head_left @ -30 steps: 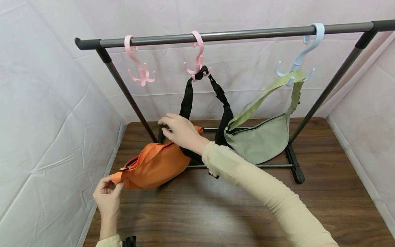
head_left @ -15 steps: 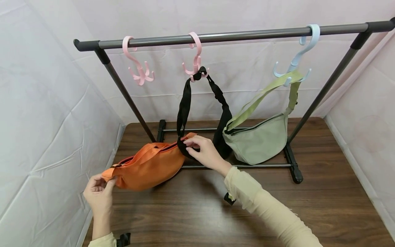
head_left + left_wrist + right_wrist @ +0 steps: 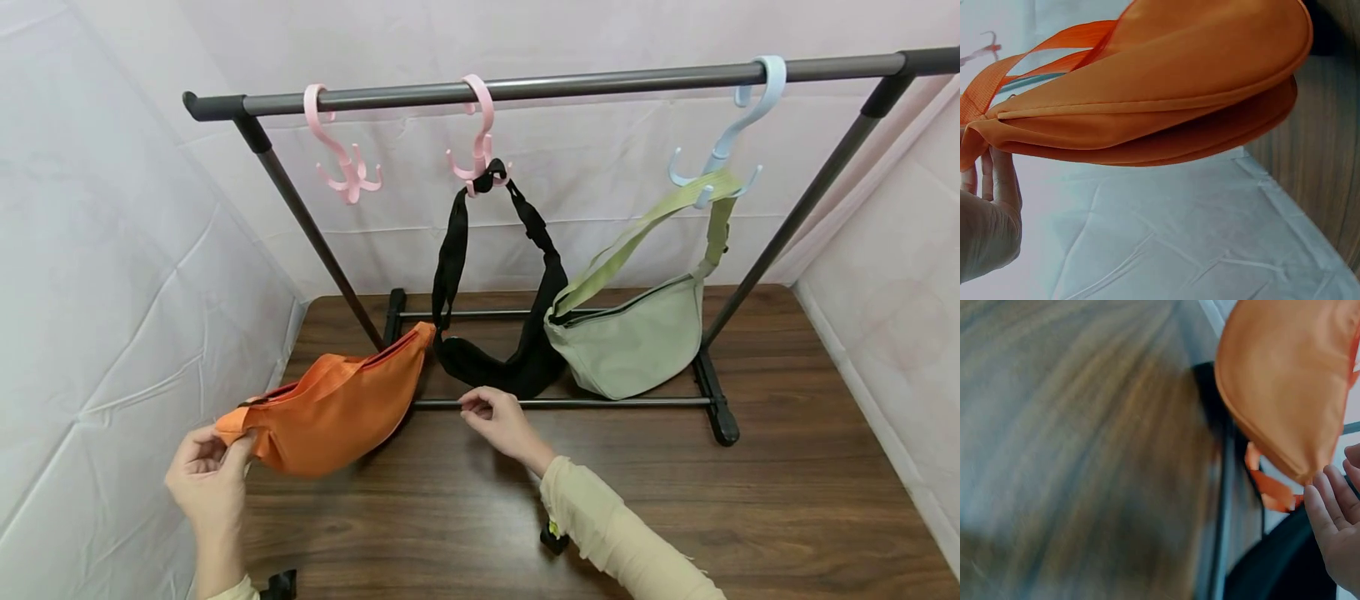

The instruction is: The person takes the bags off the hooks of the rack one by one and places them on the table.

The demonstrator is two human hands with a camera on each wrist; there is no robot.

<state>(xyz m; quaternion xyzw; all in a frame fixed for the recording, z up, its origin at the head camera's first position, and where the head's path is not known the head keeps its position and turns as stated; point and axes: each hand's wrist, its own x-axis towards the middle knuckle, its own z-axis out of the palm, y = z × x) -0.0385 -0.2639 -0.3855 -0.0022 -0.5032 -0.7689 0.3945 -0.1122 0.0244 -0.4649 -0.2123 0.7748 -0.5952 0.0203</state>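
My left hand (image 3: 208, 483) pinches the left end of an orange waist bag (image 3: 341, 412), fingers and thumb on its strap end. In the left wrist view the orange bag (image 3: 1166, 94) slants away from the fingers, its strap looped above it. The bag's other end reaches up beside a black bag (image 3: 510, 371), which hangs by its strap from the middle pink hook (image 3: 480, 158). My right hand (image 3: 501, 423) is in front of the black bag, holding nothing, its fingers loosely bent. In the right wrist view the orange bag (image 3: 1291, 381) lies beyond the fingertips.
A sage-green bag (image 3: 633, 337) hangs from a blue hook (image 3: 723, 150) on the right. Another pink hook (image 3: 348, 177) hangs at the left of the rack's top bar (image 3: 600, 82). The rack's lower bar (image 3: 637, 402) crosses above the wooden surface (image 3: 420, 517).
My left hand has drawn the orange bag left and toward me, out from the black strap. My right hand has come off the bag's far end and moved right and down.
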